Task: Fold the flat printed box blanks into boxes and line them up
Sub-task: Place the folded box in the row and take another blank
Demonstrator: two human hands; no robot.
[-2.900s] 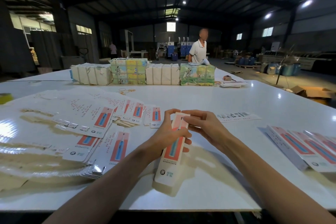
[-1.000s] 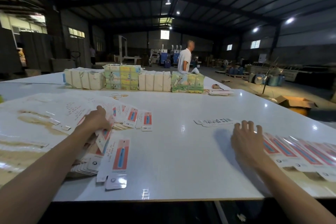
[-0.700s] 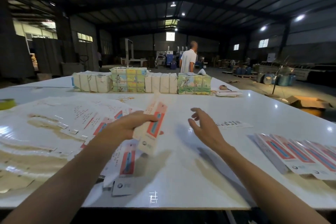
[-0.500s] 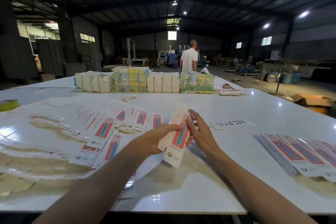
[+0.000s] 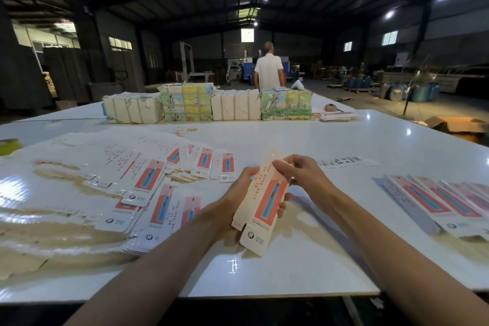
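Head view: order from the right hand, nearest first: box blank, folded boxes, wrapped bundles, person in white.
1. box blank, in the right hand.
2. folded boxes, right side of table.
3. wrapped bundles, its far side.
4. person, beyond it.

Bare left hand point(image 5: 229, 208), bare right hand point(image 5: 304, 177)

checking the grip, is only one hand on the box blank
No, the left hand grips the box blank from behind and the right hand holds its top end.
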